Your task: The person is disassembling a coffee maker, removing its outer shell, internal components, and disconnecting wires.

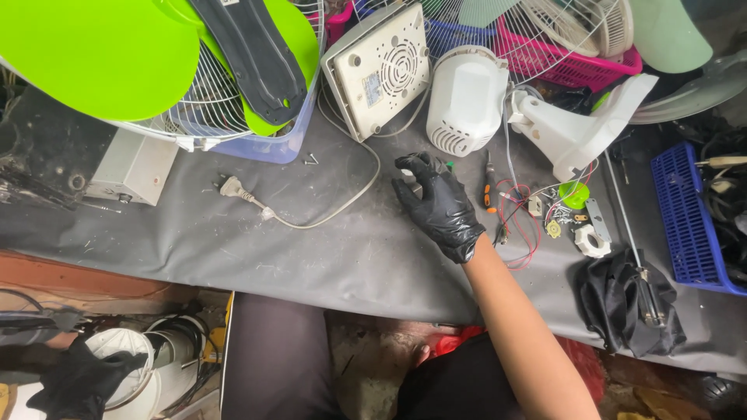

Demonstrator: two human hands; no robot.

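Note:
My right hand, in a black glove, rests on the grey table cover with its fingers curled over a small pale part. Just beyond it lies a white fan motor housing; to its right lie an orange-and-black screwdriver and red wires. My left hand, also gloved in black, is down at the lower left below the table edge, gripping the rim of a white round housing.
A white square appliance stands tilted, its cord running to a plug. Green fan blades and a wire guard fill the back left. A white fan neck, small parts, black cloth and blue basket sit right.

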